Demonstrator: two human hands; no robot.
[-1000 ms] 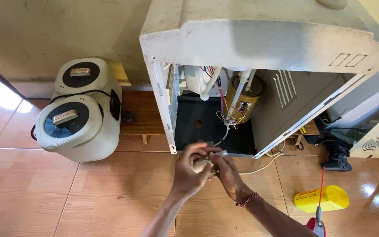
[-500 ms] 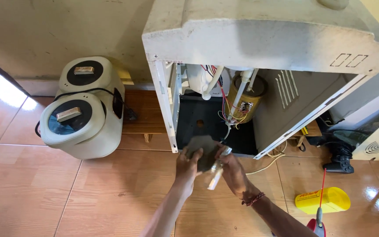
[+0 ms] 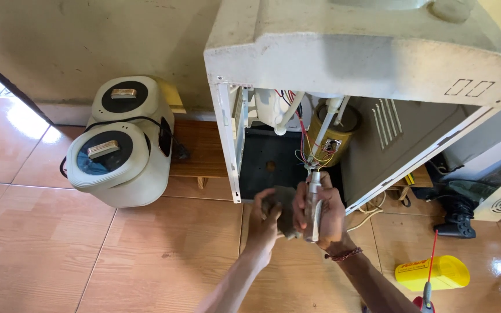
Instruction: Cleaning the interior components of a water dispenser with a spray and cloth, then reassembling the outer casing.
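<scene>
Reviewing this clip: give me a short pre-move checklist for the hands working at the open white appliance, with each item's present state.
1. Right hand has a full grip on the slim silver cylindrical part: ok, fingers wrap it and it stands upright.
2. Left hand holds the grey cloth-like piece: ok, beside the cylinder.
3. Coloured wires run clear of the hands: cannot tell, they end right at the cylinder's top.
4. Opened white appliance cabinet stands steady on the tiled floor: ok.
5. Appliance unplugged: cannot tell, no plug shows.
6. Yellow spray can out of the way: ok, lying to the right.
</scene>
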